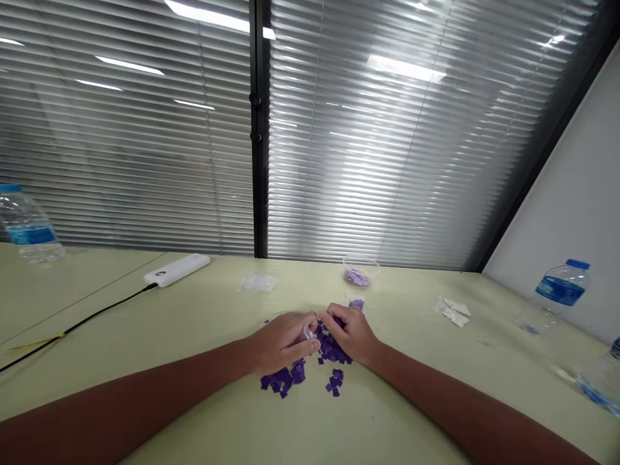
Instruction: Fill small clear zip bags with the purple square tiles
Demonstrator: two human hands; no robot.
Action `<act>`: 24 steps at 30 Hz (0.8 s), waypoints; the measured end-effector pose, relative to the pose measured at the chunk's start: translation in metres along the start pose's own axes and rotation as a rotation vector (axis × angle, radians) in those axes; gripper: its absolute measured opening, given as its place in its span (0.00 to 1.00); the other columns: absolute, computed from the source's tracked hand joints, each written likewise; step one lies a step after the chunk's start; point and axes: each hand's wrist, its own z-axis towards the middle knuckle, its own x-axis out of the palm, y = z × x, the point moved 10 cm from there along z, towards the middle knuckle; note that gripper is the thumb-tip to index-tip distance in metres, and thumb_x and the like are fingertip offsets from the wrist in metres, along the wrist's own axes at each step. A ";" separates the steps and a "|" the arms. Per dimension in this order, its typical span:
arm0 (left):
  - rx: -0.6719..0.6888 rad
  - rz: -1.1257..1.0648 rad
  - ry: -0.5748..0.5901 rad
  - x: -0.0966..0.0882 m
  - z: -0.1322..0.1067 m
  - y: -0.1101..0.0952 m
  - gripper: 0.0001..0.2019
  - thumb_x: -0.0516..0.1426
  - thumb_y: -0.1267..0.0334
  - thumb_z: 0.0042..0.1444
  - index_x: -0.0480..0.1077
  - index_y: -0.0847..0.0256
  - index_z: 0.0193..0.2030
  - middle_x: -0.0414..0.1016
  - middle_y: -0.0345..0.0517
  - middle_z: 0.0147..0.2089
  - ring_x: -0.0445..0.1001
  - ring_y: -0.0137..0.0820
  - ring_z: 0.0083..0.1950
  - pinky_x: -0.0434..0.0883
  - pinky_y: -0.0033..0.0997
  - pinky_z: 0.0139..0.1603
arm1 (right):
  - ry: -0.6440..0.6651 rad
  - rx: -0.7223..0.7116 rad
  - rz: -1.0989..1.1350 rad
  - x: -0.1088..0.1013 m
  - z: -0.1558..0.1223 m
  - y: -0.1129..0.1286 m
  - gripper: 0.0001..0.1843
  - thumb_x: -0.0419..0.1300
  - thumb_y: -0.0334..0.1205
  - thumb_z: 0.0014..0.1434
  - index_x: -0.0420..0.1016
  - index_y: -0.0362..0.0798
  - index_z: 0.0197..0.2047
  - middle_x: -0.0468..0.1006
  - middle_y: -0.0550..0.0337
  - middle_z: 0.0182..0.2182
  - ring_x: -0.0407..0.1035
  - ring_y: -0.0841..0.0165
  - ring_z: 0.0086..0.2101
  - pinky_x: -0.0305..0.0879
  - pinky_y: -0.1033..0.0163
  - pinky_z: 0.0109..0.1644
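My left hand (pixel 283 342) and my right hand (pixel 349 332) meet at the middle of the pale green table (pixel 208 310), with their fingertips close together. A small whitish translucent piece (pixel 308 332) shows at the left hand's fingertips. The right hand's curled fingers hide what they touch. Beneath them lies a heap of small purple paper squares (pixel 330 347). Two more clusters of squares sit nearer me, one (pixel 281 380) under the left hand and one (pixel 334 381) near the right wrist. A small packet with purple contents (pixel 356 303) lies just beyond the right hand.
Further back stand a clear cup with lilac contents (pixel 360 273), a clear plastic bag (pixel 258 281) and a white power bank (pixel 177 269) with a black cable (pixel 72 329). White paper scraps (pixel 453 310) and water bottles (pixel 562 287) lie right; blinds run behind.
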 end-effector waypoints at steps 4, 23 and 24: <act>0.055 -0.024 0.004 0.000 0.000 -0.008 0.19 0.46 0.46 0.76 0.66 0.58 0.42 0.71 0.43 0.38 0.67 0.36 0.37 0.61 0.34 0.38 | 0.027 -0.093 -0.061 0.003 -0.003 0.009 0.21 0.55 0.44 0.74 0.63 0.49 0.28 0.64 0.67 0.22 0.59 0.73 0.22 0.51 0.64 0.30; -0.201 0.160 -0.067 -0.003 0.000 0.014 0.21 0.64 0.42 0.59 0.64 0.56 0.41 0.72 0.43 0.38 0.69 0.40 0.38 0.56 0.33 0.33 | 0.301 0.194 0.335 0.028 -0.002 -0.007 0.21 0.64 0.57 0.67 0.81 0.47 0.36 0.71 0.62 0.29 0.61 0.71 0.28 0.57 0.65 0.30; -0.198 0.162 -0.061 -0.002 0.000 0.014 0.22 0.64 0.41 0.60 0.64 0.57 0.41 0.72 0.43 0.38 0.69 0.40 0.39 0.56 0.33 0.34 | 0.307 0.204 0.350 0.028 -0.002 -0.006 0.20 0.65 0.57 0.67 0.82 0.47 0.36 0.71 0.62 0.28 0.60 0.71 0.27 0.57 0.65 0.30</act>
